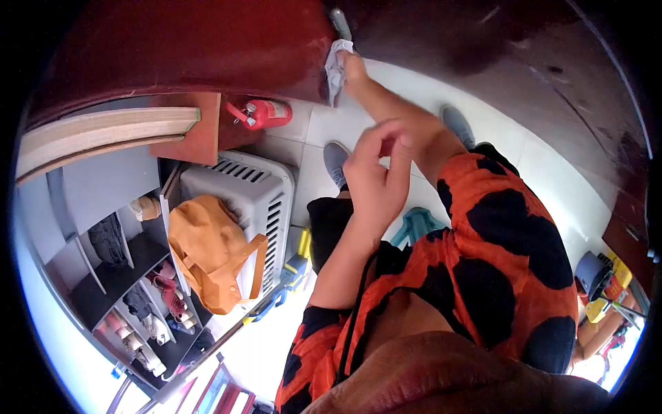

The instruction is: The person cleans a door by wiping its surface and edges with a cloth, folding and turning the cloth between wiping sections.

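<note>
My right hand point(353, 67) reaches forward, closed on a crumpled whitish cloth point(336, 67). The cloth lies against the edge of a glossy dark red wooden panel point(207, 48), just below a metal handle point(340, 24). Part of the cloth hangs down past my fingers. Nearer my body, my left hand point(380, 169) is raised in front of my chest. Its fingers curl round toward the thumb, and nothing shows between them.
On the left are a red fire extinguisher point(267, 114), a grey pet carrier point(276, 181) with an orange bag point(207, 238) on it, and a shoe rack point(89, 293). A dark panel point(510, 76) rises at right. My shoes point(336, 160) stand on white floor tiles point(310, 131).
</note>
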